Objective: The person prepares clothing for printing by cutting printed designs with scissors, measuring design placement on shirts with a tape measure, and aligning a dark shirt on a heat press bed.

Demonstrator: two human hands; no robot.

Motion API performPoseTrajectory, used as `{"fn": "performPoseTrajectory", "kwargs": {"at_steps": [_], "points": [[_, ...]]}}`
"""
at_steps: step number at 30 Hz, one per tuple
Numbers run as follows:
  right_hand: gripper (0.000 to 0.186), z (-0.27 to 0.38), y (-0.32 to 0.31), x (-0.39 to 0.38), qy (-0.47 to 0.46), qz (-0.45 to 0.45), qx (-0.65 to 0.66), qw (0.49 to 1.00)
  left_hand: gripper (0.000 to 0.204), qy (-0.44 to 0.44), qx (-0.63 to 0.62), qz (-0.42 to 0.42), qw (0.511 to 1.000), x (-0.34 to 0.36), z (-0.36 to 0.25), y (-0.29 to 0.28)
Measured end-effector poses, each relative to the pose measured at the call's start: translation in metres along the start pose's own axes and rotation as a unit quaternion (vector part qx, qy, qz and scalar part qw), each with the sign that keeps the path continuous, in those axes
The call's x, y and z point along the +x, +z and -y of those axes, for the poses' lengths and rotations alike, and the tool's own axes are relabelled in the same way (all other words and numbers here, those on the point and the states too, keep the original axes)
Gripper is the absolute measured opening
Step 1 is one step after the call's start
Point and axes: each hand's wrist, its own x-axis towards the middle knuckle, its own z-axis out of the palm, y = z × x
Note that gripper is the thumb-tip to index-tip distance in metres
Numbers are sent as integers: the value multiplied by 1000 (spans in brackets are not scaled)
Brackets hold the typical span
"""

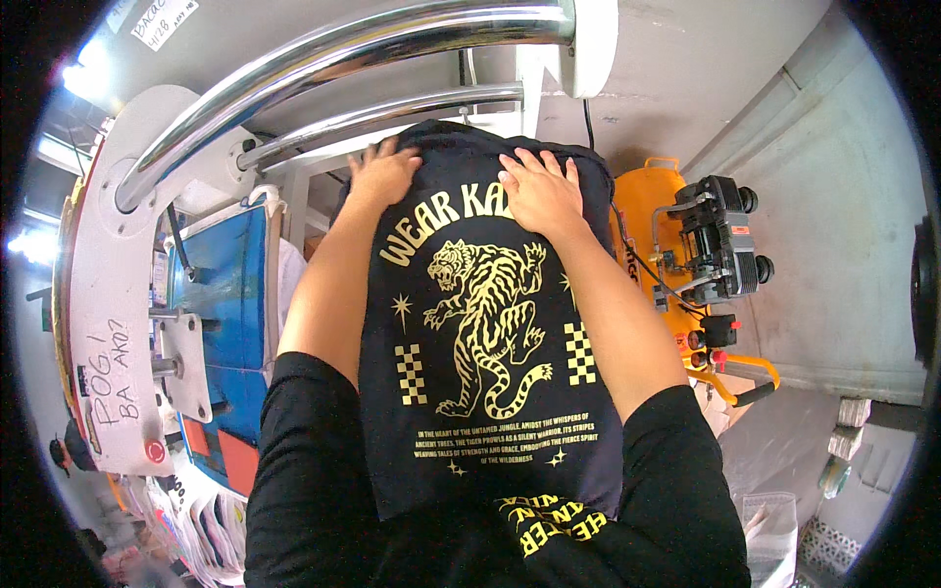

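A black shirt (500, 353) with a pale yellow tiger print, lettering and checkered blocks lies spread flat in front of me. Whatever supports it from below is hidden. My left hand (385, 178) rests on its far left part, fingers spread and slightly blurred. On the far right part, over the top line of lettering, my right hand (542, 193) lies flat with its fingers apart. Behind both hands the cloth's far edge is wrinkled and curves away.
Thick chrome tubes (343, 61) of a white machine frame (108, 294) cross beyond the shirt. A blue panel (221, 294) stands to the left. At right is an orange air compressor (637, 201) with a black motor (720, 240). Stacked papers (211, 529) sit lower left.
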Motion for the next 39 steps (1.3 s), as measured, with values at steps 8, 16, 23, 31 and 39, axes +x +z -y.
{"fn": "performPoseTrajectory", "kwargs": {"at_steps": [8,16,23,31,39], "points": [[22,2,-14,54,63,74,93,991,38,39,-244,86,965,33,8,-2],[20,22,0,52,13,-49,-8,999,13,-14,-52,-238,970,5,-38,-2],[59,10,-15,-106,-99,-24,-55,993,46,155,-171,-199,952,-168,-60,14],[55,-1,-59,-357,-74,26,47,996,57,120,-203,-99,967,-461,-19,20],[24,24,-31,-497,-52,-127,57,989,26,136,-226,-208,942,-577,-25,63]]}}
